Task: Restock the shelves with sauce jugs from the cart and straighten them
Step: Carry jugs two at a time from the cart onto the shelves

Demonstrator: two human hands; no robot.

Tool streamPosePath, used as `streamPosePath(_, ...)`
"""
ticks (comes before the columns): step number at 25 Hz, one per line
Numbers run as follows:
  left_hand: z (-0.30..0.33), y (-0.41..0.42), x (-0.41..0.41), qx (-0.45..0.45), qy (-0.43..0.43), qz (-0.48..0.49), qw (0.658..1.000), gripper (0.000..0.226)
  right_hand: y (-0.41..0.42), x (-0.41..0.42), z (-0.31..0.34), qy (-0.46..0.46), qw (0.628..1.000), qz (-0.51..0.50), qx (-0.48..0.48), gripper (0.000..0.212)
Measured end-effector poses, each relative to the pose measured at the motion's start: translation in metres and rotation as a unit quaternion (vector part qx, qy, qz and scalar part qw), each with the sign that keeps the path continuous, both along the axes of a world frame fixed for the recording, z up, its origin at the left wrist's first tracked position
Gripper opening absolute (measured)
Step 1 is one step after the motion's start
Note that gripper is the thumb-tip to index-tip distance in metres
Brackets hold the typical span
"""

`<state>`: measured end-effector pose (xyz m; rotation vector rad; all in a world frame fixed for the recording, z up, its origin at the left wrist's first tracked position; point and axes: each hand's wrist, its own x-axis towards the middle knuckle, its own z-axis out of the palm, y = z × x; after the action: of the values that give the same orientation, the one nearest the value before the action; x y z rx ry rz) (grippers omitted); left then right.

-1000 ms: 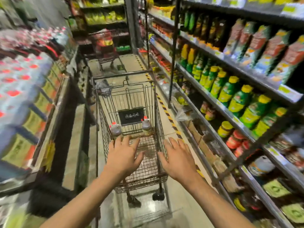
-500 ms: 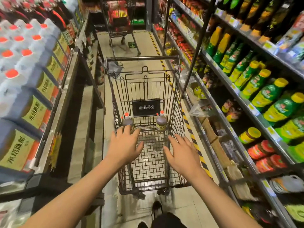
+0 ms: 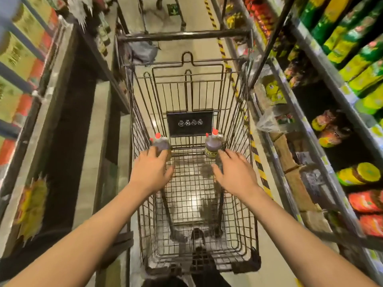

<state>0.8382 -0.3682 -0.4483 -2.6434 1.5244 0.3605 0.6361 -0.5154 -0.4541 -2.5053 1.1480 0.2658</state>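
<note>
Hands reach down into the wire cart at the middle of the frame. We see our left hand with fingers spread, fingertips touching the left sauce jug. Our right hand is also spread and holds nothing, its fingers just beside the right sauce jug. Both jugs stand upright at the cart's far end, below a black sign. Shelves of bottles fill the right side of the frame.

Bare forearms, sleeveless; dark shoe (below cart).
</note>
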Motion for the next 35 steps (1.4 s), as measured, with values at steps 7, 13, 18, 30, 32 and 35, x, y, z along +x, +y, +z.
streamPosePath(7,-0.121,-0.064,0.046,0.026,0.029,0.045,0.998,0.052,-0.071,0.056,-0.116,0.039,0.999,0.02,0.011,0.059)
streamPosePath(13,-0.184,-0.102,0.094,0.057,0.022,0.161,0.985,0.069,-0.13,0.098,-0.191,0.038,0.999,-0.008,0.018,0.08)
streamPosePath(18,-0.197,-0.116,0.115,0.054,0.033,0.157,0.986,0.065,-0.156,0.11,-0.216,-0.019,1.0,-0.023,0.009,0.046)
streamPosePath(30,-0.172,-0.108,0.083,0.024,0.079,0.013,0.996,0.03,-0.12,0.087,-0.208,-0.105,0.992,0.008,0.069,0.033)
streamPosePath(32,-0.173,-0.109,0.073,0.022,0.068,-0.018,0.997,0.027,-0.108,0.085,-0.201,-0.102,0.99,0.016,0.092,0.034)
streamPosePath(35,-0.176,-0.114,0.051,0.038,0.07,-0.079,0.994,0.024,-0.088,0.075,-0.196,-0.11,0.982,-0.005,0.157,0.041)
